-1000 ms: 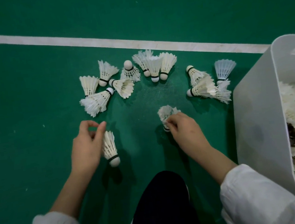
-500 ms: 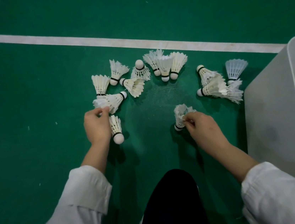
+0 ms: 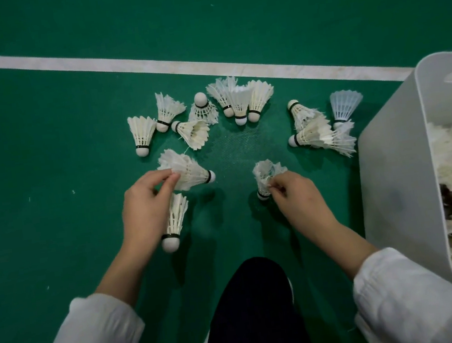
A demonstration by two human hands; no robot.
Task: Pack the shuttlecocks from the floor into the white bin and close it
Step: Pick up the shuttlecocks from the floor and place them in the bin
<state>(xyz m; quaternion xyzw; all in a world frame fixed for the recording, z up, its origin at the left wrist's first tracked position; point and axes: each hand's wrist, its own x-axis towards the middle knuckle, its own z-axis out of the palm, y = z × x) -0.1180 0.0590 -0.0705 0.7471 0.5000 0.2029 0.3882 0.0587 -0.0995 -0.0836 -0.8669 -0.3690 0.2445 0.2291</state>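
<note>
My left hand (image 3: pixel 145 209) holds two white shuttlecocks: one (image 3: pixel 188 173) pinched by its feathers with the cork pointing right, another (image 3: pixel 175 223) hanging cork-down under the palm. My right hand (image 3: pixel 296 197) pinches a ragged shuttlecock (image 3: pixel 265 176) by its feathers, cork down. Several more shuttlecocks (image 3: pixel 236 101) lie in an arc on the green floor beyond both hands, with a small cluster (image 3: pixel 319 128) to the right. The white bin (image 3: pixel 395 167) stands open at the right, holding many shuttlecocks. No lid shows.
A white court line (image 3: pixel 177 66) crosses the green floor behind the shuttlecocks. My dark-trousered knee (image 3: pixel 253 310) is at the bottom centre between my white sleeves. Bare green floor lies to the left.
My left hand reached forward to the shuttlecock at the left of the arc, pinched it and drew it back, still holding the first one. My right hand kept its ragged shuttlecock almost still.
</note>
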